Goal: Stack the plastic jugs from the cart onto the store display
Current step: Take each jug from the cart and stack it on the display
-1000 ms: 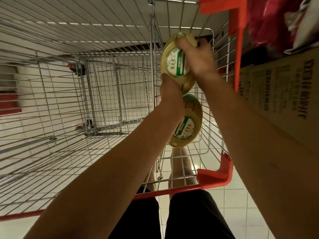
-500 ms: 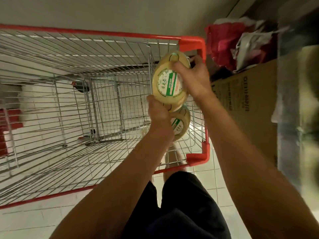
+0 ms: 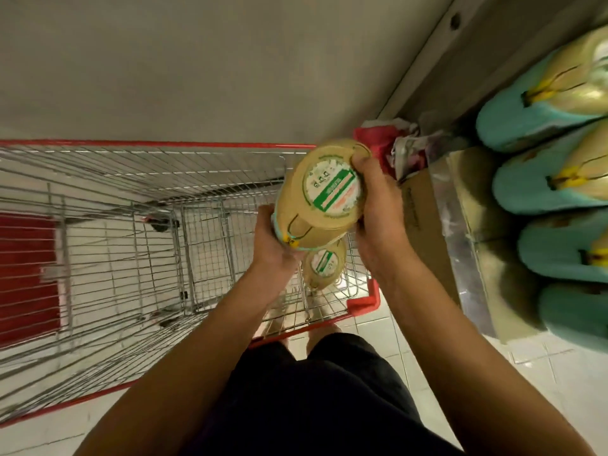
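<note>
Left hand (image 3: 275,248) curls its fingers under the lower edge of a yellow plastic jug (image 3: 324,195), gripping it where a teal band and a yellow tag wrap the body. Right hand (image 3: 378,222) clasps the opposite side of the same jug, fingers wrapped round its flank and one fingertip hooked over the far rim. Held between both hands, the jug hangs above the near right corner of the wire cart (image 3: 164,145), its round face with a white and green label turned up toward the camera. Directly beneath it, inside the cart at that corner, sits a second jug (image 3: 324,264) of the same kind, partly hidden by the held one. To the right of the cart, stacked jugs (image 3: 543,189) with teal wraps and yellow tags lie on their sides, one above another, forming the store display. Between the cart and that stack stands a cardboard box (image 3: 424,222), and past the cart's far right corner lies a crumpled red bag (image 3: 375,141). Black shorts (image 3: 312,406) fill the view on the near side of the cart, over a white tiled floor (image 3: 437,343).
</note>
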A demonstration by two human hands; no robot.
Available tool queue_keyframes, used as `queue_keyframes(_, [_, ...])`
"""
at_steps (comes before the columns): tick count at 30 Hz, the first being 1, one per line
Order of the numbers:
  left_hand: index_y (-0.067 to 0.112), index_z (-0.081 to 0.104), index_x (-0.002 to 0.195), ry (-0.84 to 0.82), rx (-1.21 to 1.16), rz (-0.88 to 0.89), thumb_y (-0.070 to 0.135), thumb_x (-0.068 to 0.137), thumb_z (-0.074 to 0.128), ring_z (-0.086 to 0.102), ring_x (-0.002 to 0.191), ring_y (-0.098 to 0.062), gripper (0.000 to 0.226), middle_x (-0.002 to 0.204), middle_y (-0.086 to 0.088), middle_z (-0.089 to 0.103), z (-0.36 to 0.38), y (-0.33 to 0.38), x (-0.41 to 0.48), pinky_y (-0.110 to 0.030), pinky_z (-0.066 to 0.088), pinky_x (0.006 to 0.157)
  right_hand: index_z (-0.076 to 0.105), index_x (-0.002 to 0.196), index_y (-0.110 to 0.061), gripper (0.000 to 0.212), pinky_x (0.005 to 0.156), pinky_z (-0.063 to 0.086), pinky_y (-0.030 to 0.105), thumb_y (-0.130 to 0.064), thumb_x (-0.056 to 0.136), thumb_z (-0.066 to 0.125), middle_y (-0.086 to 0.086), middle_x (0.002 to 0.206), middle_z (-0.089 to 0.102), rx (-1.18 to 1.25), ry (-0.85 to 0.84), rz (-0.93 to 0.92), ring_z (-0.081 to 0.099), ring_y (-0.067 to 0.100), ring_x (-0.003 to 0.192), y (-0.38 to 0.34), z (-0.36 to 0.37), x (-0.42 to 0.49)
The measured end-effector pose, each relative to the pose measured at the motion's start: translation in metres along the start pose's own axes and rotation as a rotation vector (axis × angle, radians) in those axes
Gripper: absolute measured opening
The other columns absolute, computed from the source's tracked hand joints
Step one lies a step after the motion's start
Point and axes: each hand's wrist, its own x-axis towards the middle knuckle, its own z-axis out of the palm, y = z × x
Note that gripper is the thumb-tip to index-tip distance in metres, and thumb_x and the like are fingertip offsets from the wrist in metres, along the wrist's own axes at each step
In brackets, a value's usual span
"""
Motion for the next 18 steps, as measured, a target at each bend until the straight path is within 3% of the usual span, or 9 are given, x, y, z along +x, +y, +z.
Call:
queue_keyframes(5, [0.017,0.062,0.103,-0.125,-0.031,-0.051,0.051,0.078,0.056,0.049,0.120,-0.037,0.043,0.132,-0.015,0.046,-0.005,0.005,-0.019,-0.064,0.030,0.116,0.057,0.137,-0.005,0.078,0.108,0.052,0.059,-0.054,0.080,0.075,0.018,0.126,0.072,-0.029,-0.014,-0.027,0.071,0.035,0.117,-0.005,-0.009,-0.032])
queue_keyframes(7, [0.016,0.062,0.112,-0.165,-0.010,-0.058,0.051,0.081,0.056,0.053,0.120,-0.037,0.047,0.129,-0.016,0.052,-0.007,0.001,-0.024,-0.061,0.042,0.109,0.060,0.136,-0.008,0.076,0.108,0.052,0.059,-0.056,0.079,0.075,0.015,0.124,0.074,-0.010,0.007,-0.041,0.071,0.033,0.116,-0.006,-0.013,-0.043])
queue_keyframes(9, [0.017,0.062,0.122,-0.201,0.045,-0.064,0.050,0.093,0.050,0.059,0.119,-0.037,0.045,0.125,-0.018,0.061,-0.005,0.000,-0.027,-0.053,0.054,0.094,0.068,0.128,-0.011,0.060,0.109,0.050,0.061,-0.055,0.086,0.068,0.014,0.121,0.075,0.002,0.002,-0.104,0.071,0.036,0.116,-0.005,-0.018,-0.052])
queue_keyframes(11, [0.017,0.067,0.117,-0.230,0.132,-0.049,0.051,0.099,0.045,0.066,0.110,-0.033,0.044,0.115,-0.016,0.069,-0.002,0.003,-0.028,-0.049,0.058,0.087,0.076,0.114,-0.016,0.043,0.111,0.046,0.065,-0.052,0.095,0.061,0.018,0.119,0.076,0.034,-0.007,-0.171,0.069,0.042,0.117,-0.005,-0.023,-0.062])
queue_keyframes(15, [0.022,0.076,0.082,-0.311,0.236,-0.055,0.044,0.097,0.051,0.072,0.077,-0.019,0.037,0.078,-0.003,0.073,0.017,0.015,-0.034,-0.033,0.061,0.066,0.076,0.113,-0.018,0.042,0.111,0.040,0.073,-0.053,0.099,0.057,0.025,0.125,0.071,0.110,0.017,-0.252,0.062,0.050,0.124,-0.008,-0.033,-0.078])
queue_keyframes(16, [0.023,0.077,0.079,-0.334,0.252,-0.049,0.045,0.092,0.055,0.073,0.076,-0.018,0.034,0.078,-0.003,0.074,0.022,0.016,-0.034,-0.032,0.061,0.066,0.074,0.115,-0.016,0.045,0.111,0.040,0.074,-0.054,0.098,0.057,0.026,0.126,0.069,0.119,0.027,-0.268,0.061,0.052,0.124,-0.009,-0.035,-0.080])
queue_keyframes(18, [0.022,0.079,0.094,-0.376,0.258,-0.043,0.054,0.078,0.065,0.076,0.088,-0.022,0.038,0.097,-0.008,0.078,0.034,0.018,-0.039,-0.038,0.063,0.073,0.070,0.122,-0.011,0.053,0.111,0.041,0.073,-0.056,0.097,0.056,0.026,0.127,0.069,0.119,0.043,-0.292,0.062,0.050,0.124,-0.015,-0.041,-0.083])
